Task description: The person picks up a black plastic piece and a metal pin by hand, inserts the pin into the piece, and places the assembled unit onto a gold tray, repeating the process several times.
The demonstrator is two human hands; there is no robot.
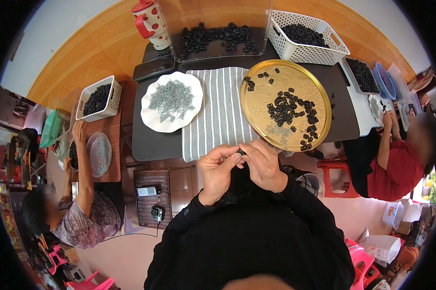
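My left hand [216, 173] and my right hand [265, 165] meet just in front of the table's near edge. Between their fingertips is a small black plastic piece [241, 152], pinched from both sides; fingers cover most of it. Beyond my right hand lies a round gold tray [256, 104] with many similar black pieces [281, 110] scattered over it. A little heap of thin metal pins [279, 134] rests on its near part. To the left, a white wavy-edged plate [153, 117] carries a pile of small silvery metal parts [172, 99]. A grey striped cloth [213, 116] lies between plate and tray.
At the back stand a clear bin [218, 55] of black pieces, a white basket [310, 52], a phone [154, 66] and a red-and-white tumbler [152, 26]. Other people work at the left [87, 217] and right [396, 166]. A wicker surface [150, 193] with small devices is lower left.
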